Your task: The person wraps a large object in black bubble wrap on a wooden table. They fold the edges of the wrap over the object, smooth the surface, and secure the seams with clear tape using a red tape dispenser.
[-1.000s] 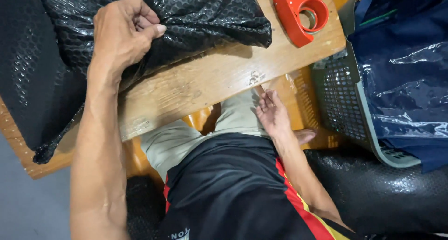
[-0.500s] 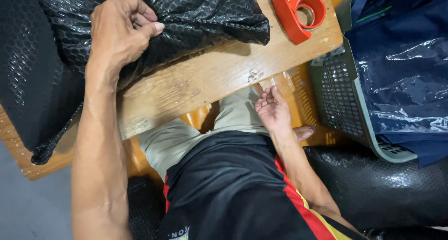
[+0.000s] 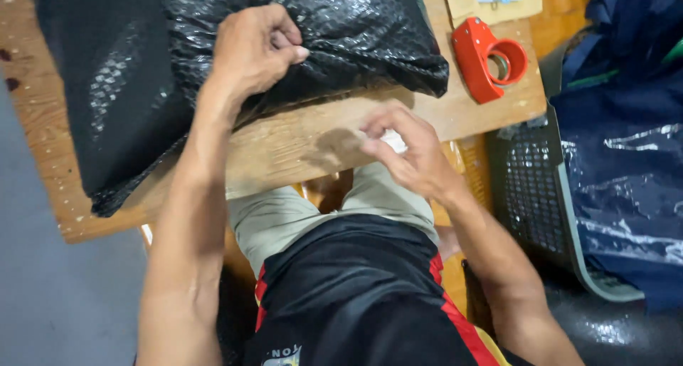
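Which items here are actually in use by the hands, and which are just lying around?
In use:
- left hand, fist closed on the black bubble-wrap plastic bag
- right hand, fingers pinching a small white piece; what it is cannot be told
- wooden table, under the bag

Lying about:
- red tape dispenser
- dark mesh plastic basket
- blue clothes in clear wrap

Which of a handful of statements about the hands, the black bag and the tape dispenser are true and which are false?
1. The left hand grips the black bubble-wrap bag. True.
2. The red tape dispenser lies in the basket. False: it lies on the wooden table, beside the bag.
3. The right hand holds something small and white in its fingers. True.
4. The right hand rests on the bag. False: it is over the table's near edge, apart from the bag.
5. The dark basket stands to the person's right. True.
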